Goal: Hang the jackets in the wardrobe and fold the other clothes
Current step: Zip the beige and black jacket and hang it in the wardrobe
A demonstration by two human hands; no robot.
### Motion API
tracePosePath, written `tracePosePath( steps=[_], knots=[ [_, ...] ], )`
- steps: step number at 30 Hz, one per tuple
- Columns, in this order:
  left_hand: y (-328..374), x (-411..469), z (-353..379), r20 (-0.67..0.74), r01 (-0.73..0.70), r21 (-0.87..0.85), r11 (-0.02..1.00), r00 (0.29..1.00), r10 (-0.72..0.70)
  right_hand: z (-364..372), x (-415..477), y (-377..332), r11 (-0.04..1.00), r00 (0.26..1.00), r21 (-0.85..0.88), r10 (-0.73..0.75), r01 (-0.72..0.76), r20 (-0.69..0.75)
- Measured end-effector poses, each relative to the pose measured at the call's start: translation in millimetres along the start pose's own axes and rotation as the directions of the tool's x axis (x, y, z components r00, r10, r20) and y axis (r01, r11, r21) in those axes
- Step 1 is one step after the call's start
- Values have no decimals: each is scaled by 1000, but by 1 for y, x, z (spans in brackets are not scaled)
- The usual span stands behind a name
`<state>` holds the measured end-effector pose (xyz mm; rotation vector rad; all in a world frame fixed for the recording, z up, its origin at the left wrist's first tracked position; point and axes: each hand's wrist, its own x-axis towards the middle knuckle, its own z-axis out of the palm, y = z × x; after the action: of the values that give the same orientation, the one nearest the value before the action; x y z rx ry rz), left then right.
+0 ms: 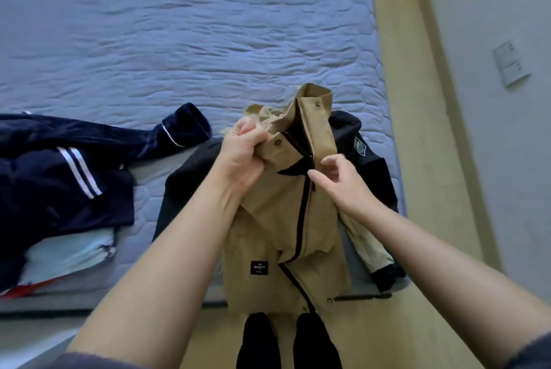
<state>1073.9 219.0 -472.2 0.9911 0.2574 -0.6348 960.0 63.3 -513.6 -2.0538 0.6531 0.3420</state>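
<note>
1. Hands: the left hand (243,157) grips the bunched collar of the tan jacket (268,237), fingers curled tight round the cloth. The right hand (343,186) is loosely spread and holds nothing, its fingertips at the black zip; whether they touch it is hard to tell.
2. The tan jacket hangs lifted over the near edge of the bed (208,40). Its long axis runs from the collar, farthest from the person, down to the hem near the feet, zip side facing up.
3. A black jacket (185,186) lies on the bed beneath it.
4. Navy clothes (59,175) with white stripes lie heaped to the left.
5. The bed has a blue-grey quilted cover; a wooden floor (387,333) runs alongside, and a pale wall carries a switch plate (511,64).
</note>
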Motion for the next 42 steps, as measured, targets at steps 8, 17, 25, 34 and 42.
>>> tracePosePath(
  steps=[8, 17, 25, 34, 42],
  knots=[
    [91, -163, 46, 271, -50, 106, 993, 962, 19, -46, -67, -116, 961, 999, 271, 37, -43, 26],
    [104, -374, 18, -433, -256, 101, 962, 859, 274, -1, -233, -184, 642, 874, 666, 13, -380, 486],
    [54, -583, -15, -822, -402, -104, 910, 549, 149, 28, -408, -230, 635, 603, 569, -196, -523, 773],
    [-79, -792, 8, -955, -754, -220, 619, 295, 19, 71, -604, -194, 801, 349, 394, -248, -450, 904],
    [-204, -960, 33, -999, -971, -38, 236, 30, -36, 107, -786, -97, 901, 219, 272, -205, -338, 954]
  ],
)
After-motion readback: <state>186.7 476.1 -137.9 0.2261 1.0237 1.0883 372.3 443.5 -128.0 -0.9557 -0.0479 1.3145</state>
